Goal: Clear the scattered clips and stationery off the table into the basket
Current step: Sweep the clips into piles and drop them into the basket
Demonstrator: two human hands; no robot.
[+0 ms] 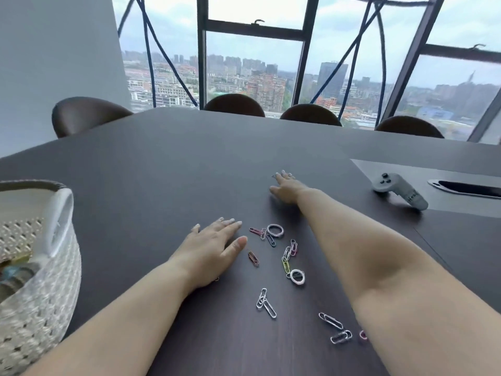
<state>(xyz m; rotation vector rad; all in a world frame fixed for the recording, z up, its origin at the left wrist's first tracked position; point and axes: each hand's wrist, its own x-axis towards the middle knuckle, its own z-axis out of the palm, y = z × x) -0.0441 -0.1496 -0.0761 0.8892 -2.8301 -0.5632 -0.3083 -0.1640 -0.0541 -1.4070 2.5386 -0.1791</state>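
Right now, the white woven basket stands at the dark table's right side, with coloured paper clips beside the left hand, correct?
No: the head view shows the woven basket at the table's left side, with coloured paper clips beside the left hand.

My one camera, worn on the head, looks forward and down across the dark table (162, 172) from close above it, wide-angled, facing the windows (254, 63) beyond.
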